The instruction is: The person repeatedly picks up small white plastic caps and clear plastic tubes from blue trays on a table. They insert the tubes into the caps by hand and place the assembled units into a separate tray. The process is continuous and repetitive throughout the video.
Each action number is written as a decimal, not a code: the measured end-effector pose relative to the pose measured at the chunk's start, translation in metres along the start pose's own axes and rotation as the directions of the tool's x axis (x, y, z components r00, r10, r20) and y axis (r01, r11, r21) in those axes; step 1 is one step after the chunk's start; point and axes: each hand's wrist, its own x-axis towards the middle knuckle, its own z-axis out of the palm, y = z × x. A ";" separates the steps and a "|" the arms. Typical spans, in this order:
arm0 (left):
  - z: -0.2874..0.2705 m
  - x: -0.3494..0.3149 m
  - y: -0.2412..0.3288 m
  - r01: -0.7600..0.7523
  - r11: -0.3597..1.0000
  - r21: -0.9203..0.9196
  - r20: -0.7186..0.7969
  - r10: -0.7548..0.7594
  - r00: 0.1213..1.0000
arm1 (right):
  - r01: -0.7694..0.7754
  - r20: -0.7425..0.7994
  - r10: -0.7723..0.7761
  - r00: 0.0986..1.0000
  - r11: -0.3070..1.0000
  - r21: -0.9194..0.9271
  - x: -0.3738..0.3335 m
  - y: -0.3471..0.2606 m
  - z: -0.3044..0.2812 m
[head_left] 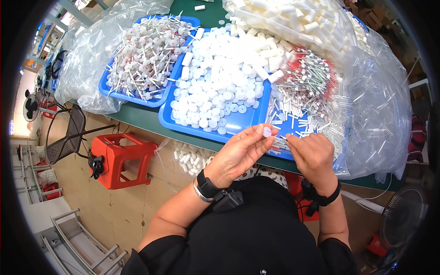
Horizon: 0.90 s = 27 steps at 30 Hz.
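My left hand [245, 151] pinches a small translucent white disc [267, 132] between thumb and fingertips, over the near right corner of the middle blue tray [167, 123]. Just to the right, my right hand [315, 155] is closed in a pinch, its fingertips a short way from the disc. What those fingers grip is too small to make out. Loose white discs [206, 98] of the same sort fill much of the middle tray. Beyond my right hand lie thin white tubes [286, 103] and a heap of thin-stemmed parts with red wires [311, 73].
A blue tray [104, 89] at the left holds disc-and-stem pieces [146, 55]. White foam-like cylinders [298, 18] spill from a clear bag at the back. Plastic bags [376, 105] flank the green table [142, 120]. A red stool [121, 158] and a fan [403, 215] stand nearby.
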 end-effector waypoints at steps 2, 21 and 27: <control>0.003 0.000 -0.001 0.007 1.000 -0.023 0.005 -0.006 1.000 | 0.024 0.011 -0.024 1.000 1.000 -0.007 -0.001 0.000 -0.001; -0.002 -0.001 -0.004 -0.065 0.974 0.216 0.032 0.060 0.998 | -0.294 0.156 0.250 0.956 0.853 0.432 0.000 -0.006 -0.002; -0.003 -0.001 -0.004 -0.053 0.974 0.220 0.027 0.049 0.998 | -0.379 0.146 0.351 0.925 0.827 0.415 -0.002 -0.007 0.001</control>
